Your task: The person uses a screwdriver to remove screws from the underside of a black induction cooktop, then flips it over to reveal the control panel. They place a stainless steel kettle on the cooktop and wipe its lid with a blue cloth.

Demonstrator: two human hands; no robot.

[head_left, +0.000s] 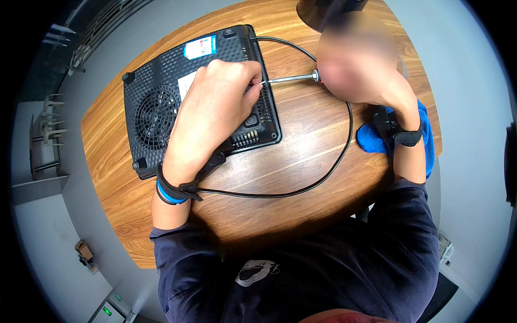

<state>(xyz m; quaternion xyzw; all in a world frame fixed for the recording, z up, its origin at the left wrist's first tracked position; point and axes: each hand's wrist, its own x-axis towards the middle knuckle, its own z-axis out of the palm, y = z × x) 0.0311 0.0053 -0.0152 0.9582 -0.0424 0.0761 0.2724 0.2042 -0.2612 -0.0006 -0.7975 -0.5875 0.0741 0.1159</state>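
Observation:
A black induction cooker [161, 70] lies bottom side up on the wooden table, showing its fan grille, feet and vent slots. My left hand [215, 102] rests over it, thumb and forefinger pinched together at its right edge. Whatever those fingertips hold is too small to make out. Between my hands a screwdriver [293, 78] lies nearly level, its metal tip reaching the left fingertips. My right hand [358, 67] is blurred, but the screwdriver's shaft comes out of it, so it is closed around the handle, which is mostly hidden.
A black power cord [323, 180] loops across the wooden table [301, 156] from the cooker. Under my right wrist lies a blue cloth [371, 139]. At the far edge stands a dark round object [318, 13], partly cut off. Stools [51, 124] stand off to the left.

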